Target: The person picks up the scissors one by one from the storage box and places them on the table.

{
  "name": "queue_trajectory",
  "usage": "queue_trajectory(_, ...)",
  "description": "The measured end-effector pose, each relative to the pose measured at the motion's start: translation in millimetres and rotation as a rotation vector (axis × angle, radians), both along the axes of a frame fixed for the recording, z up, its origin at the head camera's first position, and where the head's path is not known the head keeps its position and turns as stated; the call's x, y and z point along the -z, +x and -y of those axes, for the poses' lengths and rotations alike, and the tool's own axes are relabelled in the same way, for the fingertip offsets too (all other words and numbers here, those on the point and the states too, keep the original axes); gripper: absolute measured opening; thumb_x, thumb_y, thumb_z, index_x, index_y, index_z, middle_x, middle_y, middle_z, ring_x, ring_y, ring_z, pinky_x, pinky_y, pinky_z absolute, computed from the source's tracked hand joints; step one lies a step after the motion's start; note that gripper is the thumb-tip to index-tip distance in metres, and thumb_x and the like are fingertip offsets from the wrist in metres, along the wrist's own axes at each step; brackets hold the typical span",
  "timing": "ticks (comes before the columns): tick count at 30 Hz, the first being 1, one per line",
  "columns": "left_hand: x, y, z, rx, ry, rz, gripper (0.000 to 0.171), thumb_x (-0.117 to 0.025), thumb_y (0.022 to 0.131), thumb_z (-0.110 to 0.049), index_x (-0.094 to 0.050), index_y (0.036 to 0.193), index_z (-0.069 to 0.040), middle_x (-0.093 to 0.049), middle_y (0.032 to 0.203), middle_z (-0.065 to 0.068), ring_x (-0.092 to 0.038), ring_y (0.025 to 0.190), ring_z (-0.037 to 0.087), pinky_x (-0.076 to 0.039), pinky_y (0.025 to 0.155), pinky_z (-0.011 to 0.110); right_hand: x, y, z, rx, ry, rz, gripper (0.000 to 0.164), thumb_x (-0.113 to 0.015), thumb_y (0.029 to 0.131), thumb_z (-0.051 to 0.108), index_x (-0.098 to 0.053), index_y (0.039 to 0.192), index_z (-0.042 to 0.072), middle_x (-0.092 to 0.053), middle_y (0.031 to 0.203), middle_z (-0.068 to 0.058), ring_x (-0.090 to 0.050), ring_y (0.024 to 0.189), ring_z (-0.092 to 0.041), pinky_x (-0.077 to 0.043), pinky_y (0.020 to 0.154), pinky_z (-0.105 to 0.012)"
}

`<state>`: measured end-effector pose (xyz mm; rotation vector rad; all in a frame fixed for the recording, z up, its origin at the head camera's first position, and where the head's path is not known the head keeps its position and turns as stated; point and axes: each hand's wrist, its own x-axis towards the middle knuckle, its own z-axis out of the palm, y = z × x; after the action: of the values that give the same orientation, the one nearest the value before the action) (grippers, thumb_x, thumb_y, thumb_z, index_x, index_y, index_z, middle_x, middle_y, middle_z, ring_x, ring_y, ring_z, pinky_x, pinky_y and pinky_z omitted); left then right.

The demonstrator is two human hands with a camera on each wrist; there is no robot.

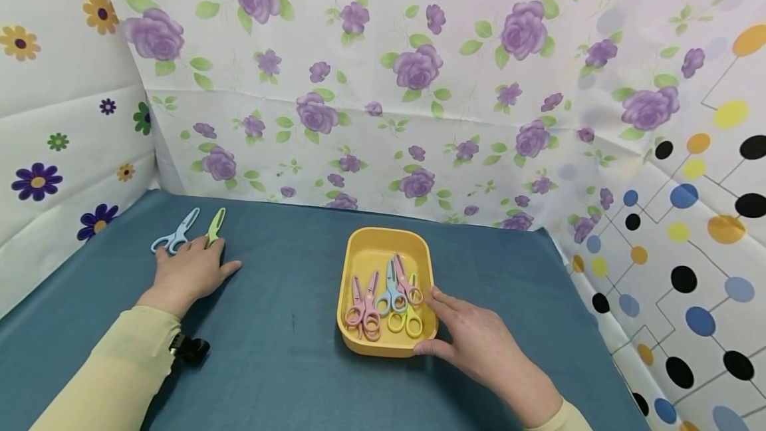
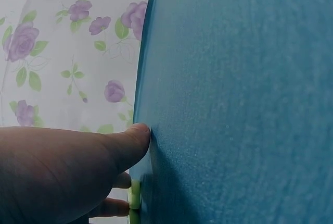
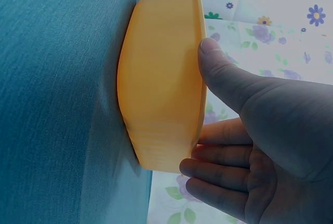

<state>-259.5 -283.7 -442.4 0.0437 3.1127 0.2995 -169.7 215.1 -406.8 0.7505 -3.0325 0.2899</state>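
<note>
On the left, my left hand [image 1: 188, 271] reaches over the table with its fingers on the handles of light blue scissors [image 1: 177, 233] and green scissors [image 1: 216, 223]. Its fingers partly hide both handles; the left wrist view catches a bit of green handle [image 2: 135, 195] at the fingertips. My right hand [image 1: 475, 334] touches the right side of a yellow tray [image 1: 385, 351], thumb near its front corner and fingers along the rim. Inside the tray lie pink scissors [image 1: 371, 304], blue scissors [image 1: 391, 288] and yellow-green scissors [image 1: 413, 324], some overlapping.
Blue-grey cloth [image 1: 269, 298] covers the table. A flowered curtain [image 1: 359, 118] stands along the back edge, with patterned sheets on the left [image 1: 60, 138] and right [image 1: 688, 231]. A black strap with a small device [image 1: 190, 349] sits on my left wrist.
</note>
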Motion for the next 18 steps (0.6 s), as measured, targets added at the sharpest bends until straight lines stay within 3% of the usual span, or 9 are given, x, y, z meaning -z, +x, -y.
queue_trajectory(11,-4.4,0.1,0,0.012,0.0,-0.012,0.079,-0.061,0.112,-0.049,-0.044,0.16,0.011,-0.038,0.158,0.045,-0.038,0.143,0.068,-0.016,0.109,0.093,-0.8,0.7,0,-0.004,-0.002,0.0,0.088,-0.077,0.091,0.07,-0.064,0.156,0.011,-0.056,0.164,-0.013,-0.067,0.136,-0.037,-0.062,0.095,-0.058)
queue_trajectory(18,-13.0,3.2,-10,0.026,-0.021,-0.032,0.078,-0.061,0.113,-0.049,-0.044,0.16,0.011,-0.039,0.16,0.042,-0.036,0.148,0.064,-0.016,0.111,0.091,-1.3,0.4,-1,-0.012,-0.001,-0.005,0.09,-0.076,0.091,0.07,-0.063,0.157,0.01,-0.056,0.164,-0.013,-0.067,0.135,-0.036,-0.062,0.094,-0.057)
